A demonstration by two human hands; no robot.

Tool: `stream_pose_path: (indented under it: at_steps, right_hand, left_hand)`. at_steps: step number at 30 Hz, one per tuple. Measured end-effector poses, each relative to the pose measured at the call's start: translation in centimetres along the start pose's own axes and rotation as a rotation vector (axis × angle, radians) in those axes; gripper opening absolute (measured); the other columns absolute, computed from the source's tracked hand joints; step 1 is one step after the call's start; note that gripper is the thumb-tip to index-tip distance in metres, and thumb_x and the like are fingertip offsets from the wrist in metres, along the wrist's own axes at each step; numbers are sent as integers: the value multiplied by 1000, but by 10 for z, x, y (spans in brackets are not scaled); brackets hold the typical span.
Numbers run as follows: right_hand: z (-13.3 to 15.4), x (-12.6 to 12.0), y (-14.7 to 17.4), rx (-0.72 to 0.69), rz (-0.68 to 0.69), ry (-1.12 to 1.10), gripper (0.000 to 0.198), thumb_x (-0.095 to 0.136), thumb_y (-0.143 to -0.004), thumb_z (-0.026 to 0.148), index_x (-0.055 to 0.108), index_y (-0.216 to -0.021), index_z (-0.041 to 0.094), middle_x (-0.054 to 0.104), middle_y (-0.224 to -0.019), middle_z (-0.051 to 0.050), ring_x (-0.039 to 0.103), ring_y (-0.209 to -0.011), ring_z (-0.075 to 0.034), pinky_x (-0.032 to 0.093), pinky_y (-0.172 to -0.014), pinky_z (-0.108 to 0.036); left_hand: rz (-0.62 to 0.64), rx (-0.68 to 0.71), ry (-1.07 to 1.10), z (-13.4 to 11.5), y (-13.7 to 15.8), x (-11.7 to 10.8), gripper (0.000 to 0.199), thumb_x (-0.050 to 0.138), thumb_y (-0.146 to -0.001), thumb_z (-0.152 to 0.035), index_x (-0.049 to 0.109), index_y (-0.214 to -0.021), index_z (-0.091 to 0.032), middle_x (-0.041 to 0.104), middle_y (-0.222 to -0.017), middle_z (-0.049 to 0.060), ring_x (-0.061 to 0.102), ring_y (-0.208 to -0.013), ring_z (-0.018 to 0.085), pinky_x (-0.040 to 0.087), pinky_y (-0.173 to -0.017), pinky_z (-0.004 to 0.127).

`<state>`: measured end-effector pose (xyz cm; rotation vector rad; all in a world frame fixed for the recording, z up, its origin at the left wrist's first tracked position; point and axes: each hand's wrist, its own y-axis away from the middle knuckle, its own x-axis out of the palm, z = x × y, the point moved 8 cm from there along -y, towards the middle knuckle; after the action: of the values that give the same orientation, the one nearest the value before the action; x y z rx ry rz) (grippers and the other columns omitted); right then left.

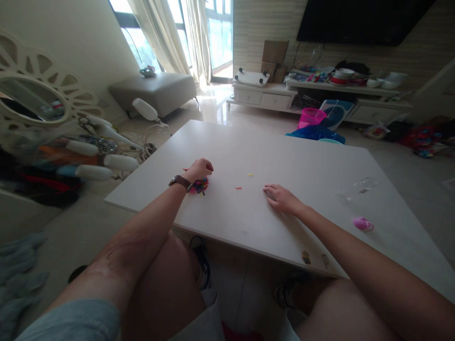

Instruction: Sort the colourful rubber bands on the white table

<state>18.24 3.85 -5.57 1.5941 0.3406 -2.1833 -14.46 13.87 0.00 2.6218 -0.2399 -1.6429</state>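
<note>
My left hand (201,169), with a dark watch (180,182) on its wrist, hovers by a small heap of multicoloured bits (201,185) on the white table (227,147). Its fingers are curled closed; whether anything is in them I cannot make out. A small red strip (238,188) and a small yellow piece (250,175) lie apart on the tabletop between my hands. To their right, my right hand (280,198) rests palm down with its fingers stretched out, holding nothing. The heap's pieces are too small to name, and my left wrist partly hides them.
On the table's right side lie a clear plastic bottle (368,183) and a pink cap-like object (363,224). A dark worn patch (306,257) marks the near edge. Beyond the far edge stands a pink basket (311,117). A white lamp (121,163) is to the left.
</note>
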Motion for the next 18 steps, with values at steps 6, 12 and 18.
stream_pose_path:
  at_steps: [6, 12, 18]
  right_hand:
    - [-1, 1, 0, -1, 1, 16, 46, 59, -91, 23, 63, -137, 22, 55, -153, -11, 50, -142, -29, 40, -121, -48]
    - [0, 0, 0, 5, 1, 8, 46, 59, -91, 22, 62, -137, 21, 54, -153, -11, 50, -141, -30, 39, -121, -48]
    - [0, 1, 0, 2, 6, 14, 46, 58, -92, 23, 62, -137, 20, 54, -153, -12, 49, -142, -29, 39, -121, -48]
  left_hand:
    - [52, 16, 10, 0, -4, 7, 24, 70, -72, -13, 81, -94, -15, 78, -91, 5, 69, -77, 16, 52, -71, 23]
    - [69, 68, 26, 0, -9, 13, 20, 73, -73, -19, 80, -92, -14, 77, -88, 6, 68, -74, 16, 51, -70, 24]
    - [69, 99, 2, 2, -11, 15, 25, 73, -73, -22, 81, -97, -17, 77, -91, 5, 66, -74, 15, 50, -70, 24]
